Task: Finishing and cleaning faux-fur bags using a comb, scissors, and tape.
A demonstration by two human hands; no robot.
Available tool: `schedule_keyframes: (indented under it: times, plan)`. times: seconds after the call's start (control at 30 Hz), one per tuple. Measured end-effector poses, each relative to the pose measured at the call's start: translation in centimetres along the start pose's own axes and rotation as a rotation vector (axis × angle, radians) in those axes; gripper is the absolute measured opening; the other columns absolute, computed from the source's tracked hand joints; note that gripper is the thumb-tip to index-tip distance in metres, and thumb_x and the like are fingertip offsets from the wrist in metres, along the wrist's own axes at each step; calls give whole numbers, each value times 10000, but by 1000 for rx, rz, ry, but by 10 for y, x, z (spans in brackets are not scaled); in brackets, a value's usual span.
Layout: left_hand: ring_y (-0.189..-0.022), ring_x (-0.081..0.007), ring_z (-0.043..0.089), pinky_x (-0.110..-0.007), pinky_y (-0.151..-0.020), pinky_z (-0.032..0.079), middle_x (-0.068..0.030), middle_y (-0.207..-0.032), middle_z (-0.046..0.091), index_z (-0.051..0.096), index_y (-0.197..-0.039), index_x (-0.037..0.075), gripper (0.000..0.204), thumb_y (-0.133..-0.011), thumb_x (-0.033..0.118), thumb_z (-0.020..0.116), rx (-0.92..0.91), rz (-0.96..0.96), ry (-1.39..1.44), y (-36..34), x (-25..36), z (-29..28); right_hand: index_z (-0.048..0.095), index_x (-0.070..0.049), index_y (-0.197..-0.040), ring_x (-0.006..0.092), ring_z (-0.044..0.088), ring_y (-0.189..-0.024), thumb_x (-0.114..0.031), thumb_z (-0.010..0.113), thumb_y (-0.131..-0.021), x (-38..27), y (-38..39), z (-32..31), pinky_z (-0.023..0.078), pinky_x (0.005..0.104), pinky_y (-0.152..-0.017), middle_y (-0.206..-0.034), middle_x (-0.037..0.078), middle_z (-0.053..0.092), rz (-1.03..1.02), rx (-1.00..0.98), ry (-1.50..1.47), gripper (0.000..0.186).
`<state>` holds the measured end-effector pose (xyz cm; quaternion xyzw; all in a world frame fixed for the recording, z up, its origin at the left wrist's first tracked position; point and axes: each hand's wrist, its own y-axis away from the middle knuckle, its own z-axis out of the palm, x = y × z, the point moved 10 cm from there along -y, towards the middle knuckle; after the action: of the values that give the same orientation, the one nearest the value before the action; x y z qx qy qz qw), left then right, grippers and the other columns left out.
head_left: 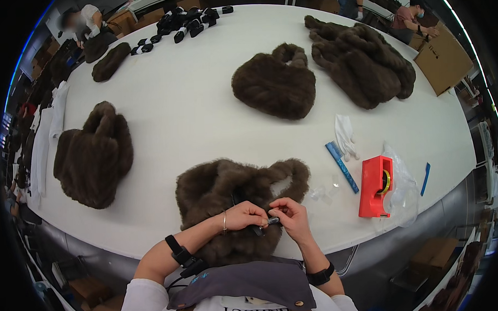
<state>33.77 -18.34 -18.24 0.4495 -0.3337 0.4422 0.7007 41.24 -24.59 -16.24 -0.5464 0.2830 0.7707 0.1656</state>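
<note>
One small dark piece [272, 221] sits between your left hand [249, 216] and right hand [293, 218], both pinched nearly closed on it (exact kind unclear), above the brown fur bag [203, 192], perhaps for support. Red tape dispenser [371, 187] rightward on the tabletop [176, 122], presumably for easy reach.

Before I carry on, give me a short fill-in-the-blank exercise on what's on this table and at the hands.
1. The left hand and right hand meet at a small dark piece over a furry bag coloured ____.
2. The thin bracelet is worn on the ____ wrist.
3. The tape dispenser has a body coloured ____.
4. The black bundles at the table's far side have bands coloured ____.

Missing words: brown; left; red; white.
</note>
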Motion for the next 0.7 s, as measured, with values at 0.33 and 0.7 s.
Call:
schedule_keyframes:
  times: [0.33, 0.7]
  plan:
    - [-722, -59, 556, -219, -704, 439, -11, -741, 635, 656, -788, -14, 147, -813, 95, 561, 56, -6, -41, -7, -2, -1, 548, -17, -735, 78, 514, -639, -237, 477, -935, 1, -2, 7, 410, 195, -529, -842, 46, 575, 49, -360, 21, 306]
    - [-739, -134, 592, -258, -757, 463, -81, -829, 668, 681, -887, -22, 272, -834, 128, 461, 93, 43, -14, -7, -1, -13, 611, 35, -836, 89, 550, -717, 23, 647, -780, -3, 14, 1, 455, 198, -605, -890, 48, 577, 87, -315, 130, 68]
